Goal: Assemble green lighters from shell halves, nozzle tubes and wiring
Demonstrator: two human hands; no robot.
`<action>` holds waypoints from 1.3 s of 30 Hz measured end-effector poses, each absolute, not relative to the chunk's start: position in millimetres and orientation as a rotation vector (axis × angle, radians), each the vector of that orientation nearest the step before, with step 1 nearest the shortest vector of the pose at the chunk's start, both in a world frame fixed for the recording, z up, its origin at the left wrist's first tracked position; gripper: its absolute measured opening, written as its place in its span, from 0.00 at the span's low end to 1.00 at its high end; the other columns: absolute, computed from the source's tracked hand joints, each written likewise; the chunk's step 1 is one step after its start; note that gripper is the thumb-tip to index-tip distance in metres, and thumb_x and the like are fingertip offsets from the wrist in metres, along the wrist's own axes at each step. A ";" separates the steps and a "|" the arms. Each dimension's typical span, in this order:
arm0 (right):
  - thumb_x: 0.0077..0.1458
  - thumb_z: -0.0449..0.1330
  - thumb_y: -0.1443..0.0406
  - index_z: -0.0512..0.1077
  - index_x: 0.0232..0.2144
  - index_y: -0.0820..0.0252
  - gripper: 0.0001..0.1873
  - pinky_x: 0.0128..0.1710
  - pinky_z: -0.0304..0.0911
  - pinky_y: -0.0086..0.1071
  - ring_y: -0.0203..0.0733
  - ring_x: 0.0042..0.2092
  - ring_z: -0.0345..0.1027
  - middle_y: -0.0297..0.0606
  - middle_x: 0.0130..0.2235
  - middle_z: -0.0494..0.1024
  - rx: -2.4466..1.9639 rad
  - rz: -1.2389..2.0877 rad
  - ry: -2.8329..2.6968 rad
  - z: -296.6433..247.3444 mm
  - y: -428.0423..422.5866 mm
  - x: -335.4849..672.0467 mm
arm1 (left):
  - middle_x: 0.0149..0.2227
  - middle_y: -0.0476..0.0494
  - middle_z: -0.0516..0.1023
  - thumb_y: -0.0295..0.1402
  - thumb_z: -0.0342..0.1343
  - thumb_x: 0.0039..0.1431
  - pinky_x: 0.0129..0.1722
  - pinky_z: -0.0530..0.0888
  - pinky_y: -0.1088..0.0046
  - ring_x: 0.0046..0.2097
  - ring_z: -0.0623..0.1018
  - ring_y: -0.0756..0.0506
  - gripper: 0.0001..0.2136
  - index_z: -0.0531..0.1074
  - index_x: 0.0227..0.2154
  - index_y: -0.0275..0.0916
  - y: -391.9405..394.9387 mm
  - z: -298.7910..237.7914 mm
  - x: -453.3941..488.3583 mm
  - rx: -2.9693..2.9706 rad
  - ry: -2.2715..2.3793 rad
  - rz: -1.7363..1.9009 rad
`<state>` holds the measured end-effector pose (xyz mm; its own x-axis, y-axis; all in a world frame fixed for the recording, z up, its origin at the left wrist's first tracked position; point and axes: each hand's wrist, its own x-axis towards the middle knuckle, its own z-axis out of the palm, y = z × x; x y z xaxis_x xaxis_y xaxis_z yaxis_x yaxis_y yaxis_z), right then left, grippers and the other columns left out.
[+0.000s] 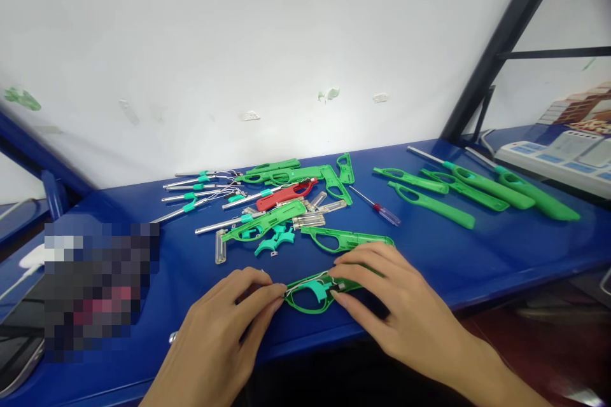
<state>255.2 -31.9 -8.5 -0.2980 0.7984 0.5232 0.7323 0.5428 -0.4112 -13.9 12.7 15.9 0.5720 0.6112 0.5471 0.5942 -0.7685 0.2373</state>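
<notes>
A green half-shell of a long-neck lighter (pixel 305 310) lies open side up near the table's front edge. A teal trigger (pixel 316 290) sits in it, with a white wire (pixel 308 279) above. My left hand (pixel 233 318) is closed, thumb and fingertips pinching the shell's narrow left end. A metal tip (pixel 172 336) shows beyond that hand; the rest of the tube is hidden. My right hand (pixel 386 299) holds the small black igniter (pixel 338 287) between thumb and fingers, over the shell's handle. Just behind lies another green half-shell (pixel 341 240).
Loose teal triggers (pixel 275 240), clear fuel tanks (pixel 309 221), metal tubes (pixel 214 227) and a red shell (pixel 286 194) lie behind my hands. A screwdriver (pixel 382 213) and finished-looking green lighters (pixel 496 187) are to the right. A phone (pixel 21 356) lies left; a power strip (pixel 563 162) stands far right.
</notes>
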 end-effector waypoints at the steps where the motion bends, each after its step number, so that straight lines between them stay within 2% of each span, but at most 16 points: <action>1: 0.71 0.62 0.65 0.75 0.52 0.51 0.10 0.57 0.68 0.52 0.51 0.54 0.73 0.38 0.50 0.82 -1.233 0.123 -2.081 -8.5 -32.0 255.4 | 0.42 0.49 0.82 0.32 0.52 0.76 0.38 0.82 0.76 0.39 0.85 0.49 0.12 0.82 0.46 0.47 12.6 16.2 -13.5 2.748 1.052 0.980; 13: 0.71 0.63 0.62 0.76 0.53 0.50 0.10 0.57 0.67 0.50 0.51 0.55 0.74 0.37 0.51 0.82 -1.240 0.116 -2.101 -8.4 -34.5 257.3 | 0.44 0.50 0.79 0.35 0.55 0.75 0.40 0.79 0.82 0.41 0.83 0.51 0.10 0.82 0.47 0.49 14.0 14.1 -17.0 2.522 1.071 0.872; 20: 0.71 0.63 0.62 0.76 0.52 0.50 0.10 0.56 0.66 0.49 0.51 0.54 0.73 0.38 0.51 0.82 -1.232 0.109 -2.100 -8.5 -33.2 256.7 | 0.43 0.50 0.79 0.30 0.54 0.75 0.40 0.76 0.82 0.40 0.81 0.53 0.11 0.82 0.46 0.48 17.9 14.6 -13.9 2.562 0.945 0.946; 26: 0.71 0.63 0.62 0.75 0.53 0.50 0.10 0.56 0.66 0.49 0.51 0.54 0.73 0.37 0.51 0.82 -1.231 0.105 -2.102 -8.7 -31.8 255.8 | 0.45 0.50 0.78 0.28 0.55 0.75 0.43 0.76 0.80 0.42 0.81 0.52 0.12 0.80 0.51 0.49 20.8 9.7 -21.2 2.593 0.867 0.885; 30: 0.70 0.63 0.63 0.75 0.52 0.50 0.10 0.56 0.66 0.49 0.51 0.54 0.74 0.37 0.51 0.82 -1.231 0.101 -2.094 -8.2 -32.0 255.8 | 0.44 0.51 0.80 0.29 0.56 0.75 0.44 0.77 0.81 0.42 0.82 0.52 0.10 0.81 0.48 0.48 21.8 9.5 -20.9 2.587 0.881 0.915; 34: 0.71 0.63 0.63 0.75 0.52 0.51 0.09 0.56 0.66 0.49 0.51 0.54 0.74 0.38 0.50 0.82 -1.228 0.099 -2.099 -8.0 -32.9 256.3 | 0.45 0.51 0.81 0.31 0.58 0.74 0.45 0.78 0.82 0.43 0.83 0.52 0.09 0.81 0.49 0.48 22.1 9.6 -19.1 2.571 0.939 0.926; 39: 0.71 0.63 0.63 0.75 0.52 0.51 0.09 0.56 0.66 0.49 0.50 0.54 0.73 0.37 0.51 0.82 -1.229 0.100 -2.106 -8.3 -33.5 256.8 | 0.44 0.49 0.79 0.29 0.55 0.75 0.43 0.77 0.81 0.42 0.82 0.52 0.09 0.81 0.48 0.46 22.1 9.1 -19.5 2.606 0.885 0.910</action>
<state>256.8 -33.5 -8.3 -0.3170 0.7929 0.5205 0.7401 0.5500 -0.3871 -19.5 22.1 9.1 0.6222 0.6164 0.4827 0.4652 -0.7870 0.4053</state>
